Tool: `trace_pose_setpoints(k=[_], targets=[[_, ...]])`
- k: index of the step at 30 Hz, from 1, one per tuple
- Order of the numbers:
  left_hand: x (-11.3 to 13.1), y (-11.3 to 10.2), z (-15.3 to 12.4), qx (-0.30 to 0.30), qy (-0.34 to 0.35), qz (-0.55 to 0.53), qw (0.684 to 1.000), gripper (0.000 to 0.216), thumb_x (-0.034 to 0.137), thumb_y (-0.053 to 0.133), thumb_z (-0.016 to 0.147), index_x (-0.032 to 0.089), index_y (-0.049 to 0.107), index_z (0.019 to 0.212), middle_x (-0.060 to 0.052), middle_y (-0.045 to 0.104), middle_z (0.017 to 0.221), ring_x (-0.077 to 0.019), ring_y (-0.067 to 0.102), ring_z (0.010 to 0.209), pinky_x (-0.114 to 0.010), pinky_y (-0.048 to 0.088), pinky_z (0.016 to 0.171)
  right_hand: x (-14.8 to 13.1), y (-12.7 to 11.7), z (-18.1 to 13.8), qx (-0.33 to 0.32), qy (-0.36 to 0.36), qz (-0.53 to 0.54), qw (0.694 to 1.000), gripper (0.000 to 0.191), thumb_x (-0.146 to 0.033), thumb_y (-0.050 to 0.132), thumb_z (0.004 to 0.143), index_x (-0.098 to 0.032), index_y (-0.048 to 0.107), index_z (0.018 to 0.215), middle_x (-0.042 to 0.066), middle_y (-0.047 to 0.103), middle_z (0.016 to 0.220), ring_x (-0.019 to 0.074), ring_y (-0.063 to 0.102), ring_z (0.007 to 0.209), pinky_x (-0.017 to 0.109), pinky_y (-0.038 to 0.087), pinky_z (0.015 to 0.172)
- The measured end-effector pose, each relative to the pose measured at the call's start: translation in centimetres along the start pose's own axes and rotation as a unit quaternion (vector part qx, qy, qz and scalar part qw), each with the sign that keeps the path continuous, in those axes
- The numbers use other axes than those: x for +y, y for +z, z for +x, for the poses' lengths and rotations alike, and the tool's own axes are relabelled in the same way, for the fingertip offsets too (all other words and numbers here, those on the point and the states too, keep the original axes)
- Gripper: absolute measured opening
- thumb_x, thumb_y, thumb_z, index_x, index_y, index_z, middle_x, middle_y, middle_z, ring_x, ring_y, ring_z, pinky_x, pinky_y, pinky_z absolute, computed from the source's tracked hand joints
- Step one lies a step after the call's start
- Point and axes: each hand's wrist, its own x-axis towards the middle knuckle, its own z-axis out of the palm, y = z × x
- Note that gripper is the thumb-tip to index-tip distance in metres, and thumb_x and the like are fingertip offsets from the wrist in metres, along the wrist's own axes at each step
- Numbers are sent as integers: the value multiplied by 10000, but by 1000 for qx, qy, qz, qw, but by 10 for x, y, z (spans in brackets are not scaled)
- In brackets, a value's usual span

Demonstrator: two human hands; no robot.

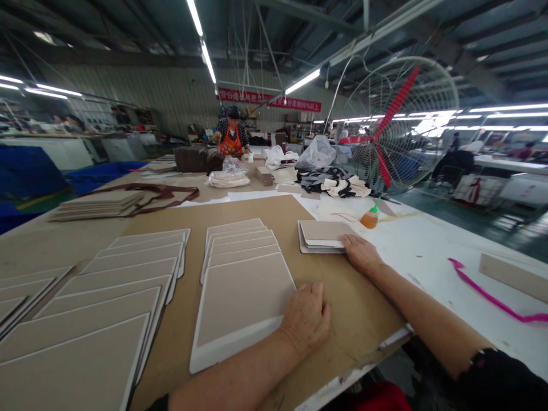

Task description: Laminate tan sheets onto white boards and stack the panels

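Observation:
My left hand (305, 317) lies flat with fingers together on the lower right corner of the nearest beige card (240, 302), the front one of a fanned row of cards (240, 240). My right hand (362, 254) reaches forward and rests on the near edge of a small stack of beige cards (323, 235); its fingertips are at the stack's corner and I cannot see if they pinch a card. Both lie on a brown cardboard sheet (274, 214) on the table.
More overlapped cards (107, 308) cover the left. A small orange glue bottle (370, 217) stands behind the stack. A pink ribbon (492, 297) lies at the right on the white table (428, 251). A large red-bladed fan (394, 125) stands right. A person in an orange apron (231, 137) works at the far end.

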Motion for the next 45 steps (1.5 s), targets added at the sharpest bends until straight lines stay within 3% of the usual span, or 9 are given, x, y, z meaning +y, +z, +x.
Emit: trace_pose_setpoints(k=[12, 19, 25, 31, 37, 45], targets=[[1, -1, 0, 1, 2, 8, 1000, 282, 215, 514, 863, 175, 570, 1136, -115, 665, 1068, -269, 604, 1038, -383, 503, 924, 6, 4, -1, -25, 8, 35, 999, 328, -266, 607, 996, -144, 594, 1299, 129, 582, 1340, 282, 552, 1233, 516, 439, 1043], [1, 0, -1, 6, 10, 10, 1000, 340, 224, 528, 867, 163, 559, 1201, -116, 656, 1111, -273, 592, 1059, -389, 495, 943, 8, 8, -7, -78, -28, 100, 992, 324, -283, 606, 993, -143, 597, 1286, 128, 588, 1326, 273, 573, 1199, 496, 462, 1018], [2, 1, -1, 7, 15, 11, 1000, 343, 222, 543, 861, 153, 567, 1197, -121, 651, 1118, -279, 576, 1074, -399, 489, 951, 22, -13, 13, -152, -87, 148, 973, 412, -396, 695, 921, -140, 628, 1237, 135, 572, 1349, 288, 550, 1222, 495, 438, 1033], [-1, 3, 0, 12, 29, 15, 999, 314, 225, 547, 873, 155, 581, 1177, -116, 652, 1124, -274, 572, 1077, -396, 488, 953, 1, -13, 44, -154, -90, 174, 968, 586, -546, 611, 945, -143, 552, 1366, 166, 448, 1491, 314, 441, 1346, 514, 354, 1101], [-2, 4, 0, 15, 42, 15, 999, 289, 218, 553, 877, 153, 599, 1154, -104, 658, 1107, -264, 571, 1068, -388, 488, 955, -14, -9, 64, -188, -132, 167, 959, 545, -603, 618, 919, -156, 632, 1232, 140, 587, 1336, 289, 563, 1199, 496, 413, 1038], [-1, 3, -1, 18, 52, 14, 998, 204, 218, 573, 868, 150, 629, 1052, -98, 656, 1070, -265, 568, 1035, -391, 499, 919, -16, -22, 62, -187, -184, 130, 956, 399, -512, 527, 1006, -144, 654, 1093, 96, 660, 1127, 237, 635, 1019, 455, 489, 931]])
